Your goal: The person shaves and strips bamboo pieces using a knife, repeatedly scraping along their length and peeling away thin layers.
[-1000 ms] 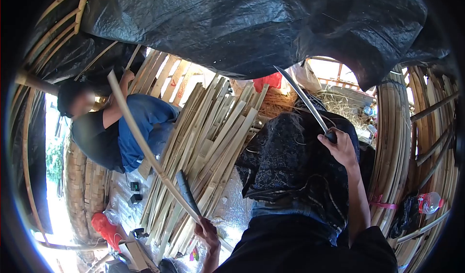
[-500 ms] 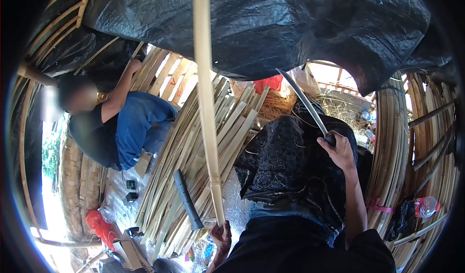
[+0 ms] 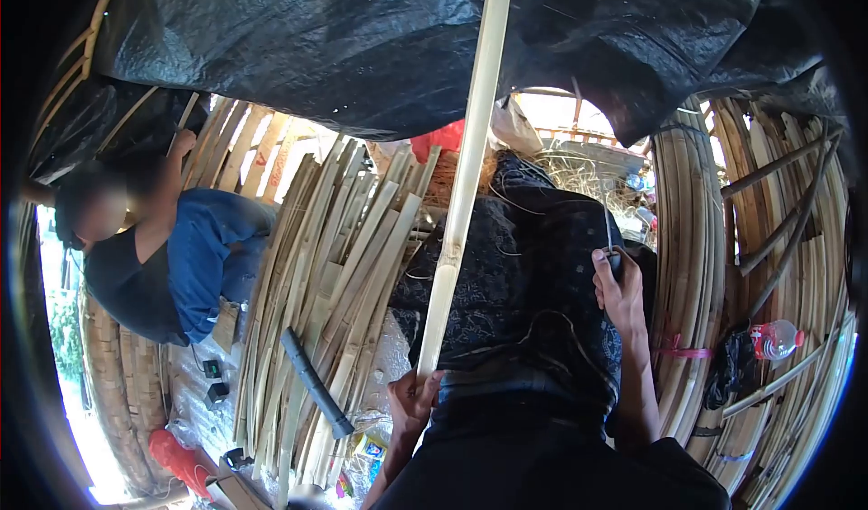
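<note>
My left hand (image 3: 415,400) is closed around the lower end of a long, pale bamboo strip (image 3: 459,207). The strip rises in front of me, its top leaning right and running out of the frame. In my right hand (image 3: 620,288) is the dark handle of a long-bladed knife. Its blade (image 3: 608,228) shows thin, nearly edge-on, pointing up and away, apart from the strip. A dark patterned cloth (image 3: 515,266) covers my lap between the two hands.
Many split bamboo strips (image 3: 339,275) lie to the left, with a dark stick-like tool (image 3: 315,383) on them. Another person (image 3: 172,239) sits beyond. A tied bamboo bundle (image 3: 687,266) and a plastic bottle (image 3: 776,339) are at right. Black sheeting (image 3: 362,49) hangs overhead.
The bamboo strip has swung from leaning left to leaning right, its lower end higher in view with my left hand. The knife blade has turned from a broad diagonal to nearly edge-on.
</note>
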{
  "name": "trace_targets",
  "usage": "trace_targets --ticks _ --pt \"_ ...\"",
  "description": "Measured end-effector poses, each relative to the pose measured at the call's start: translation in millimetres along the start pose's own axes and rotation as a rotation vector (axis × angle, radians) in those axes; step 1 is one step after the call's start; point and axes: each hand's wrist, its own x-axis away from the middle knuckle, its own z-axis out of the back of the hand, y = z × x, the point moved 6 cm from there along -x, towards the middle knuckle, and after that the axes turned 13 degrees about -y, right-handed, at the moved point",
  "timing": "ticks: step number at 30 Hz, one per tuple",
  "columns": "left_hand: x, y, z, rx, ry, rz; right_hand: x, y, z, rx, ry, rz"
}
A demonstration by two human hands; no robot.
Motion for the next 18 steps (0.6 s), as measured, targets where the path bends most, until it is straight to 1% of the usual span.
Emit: trace_targets --ticks 2,3,6,7,8,10,11,12,15,16,18 --pt "-2.7 1.9 -3.2 -0.03 -0.003 0.01 10.0 5.0 5.7 -0.091 0.065 -0.04" --pt "-3.2 0.4 -3.9 -0.013 -0.011 0.013 13.1 5.3 5.6 -0.089 0.059 -0.043" --pt "-4.2 6.0 -0.2 -0.009 -0.01 0.019 21.2 2.4 10.0 0.015 0.093 0.019" --pt "-4.4 9.0 0.7 -0.024 -0.011 0.013 21.8 3.2 9.9 0.095 0.096 0.044" --pt "-5.1 9.3 1.3 -0.023 -0.006 0.016 21.9 3.5 7.9 0.096 0.09 0.045" --pt "-7.2 8.7 2.0 -0.002 0.001 0.021 21.3 -10.6 -4.5 0.266 0.004 0.21" --pt "-7.7 8.4 1.9 -0.002 0.004 0.019 20.9 -17.6 -12.7 0.325 -0.016 0.255" --pt "-8.1 6.9 1.0 0.007 0.001 0.034 20.9 -23.8 -19.2 0.403 -0.062 0.219" --pt "-9.0 16.1 -0.9 -0.002 -0.012 0.034 19.8 -36.3 -42.8 0.505 -0.09 0.272" --pt "-9.2 20.3 -0.9 -0.018 -0.024 0.019 19.9 -40.6 -50.3 0.57 -0.088 0.353" --pt "-11.3 14.8 -1.1 -0.02 -0.049 0.022 17.2 -44.3 -64.1 0.601 -0.094 0.452"
